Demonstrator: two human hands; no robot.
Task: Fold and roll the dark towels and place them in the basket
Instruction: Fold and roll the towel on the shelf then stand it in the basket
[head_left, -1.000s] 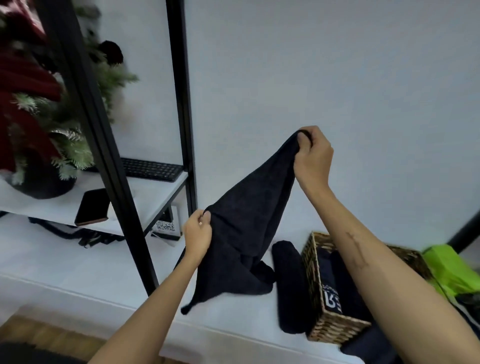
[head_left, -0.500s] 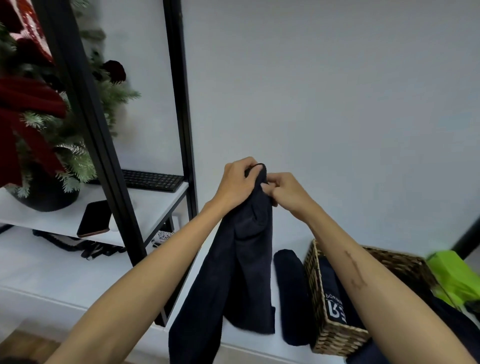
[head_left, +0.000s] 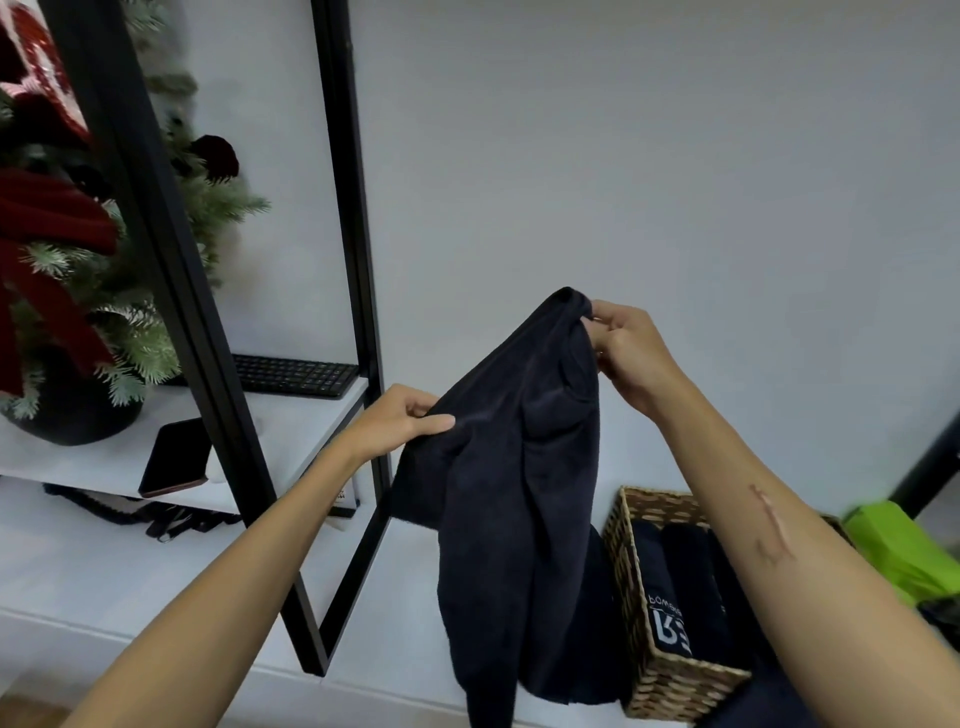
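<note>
A dark navy towel hangs folded lengthwise in the air in front of me. My right hand pinches its top corners. My left hand grips its left edge lower down. The towel's bottom drapes down past the white surface's front edge. A woven basket stands at the lower right, holding rolled dark towels, one with white lettering. My right forearm crosses over the basket's far side. Whatever lies beside the basket is hidden behind the hanging towel.
A black metal shelf frame stands at the left, its white shelf carrying a keyboard, a dark phone and a potted fir with red ribbon. A bright green bag lies right of the basket.
My hands, joined at the towel's top half a second ago, have separated. The left hand slid down and left along the edge, while the right hand keeps the top.
</note>
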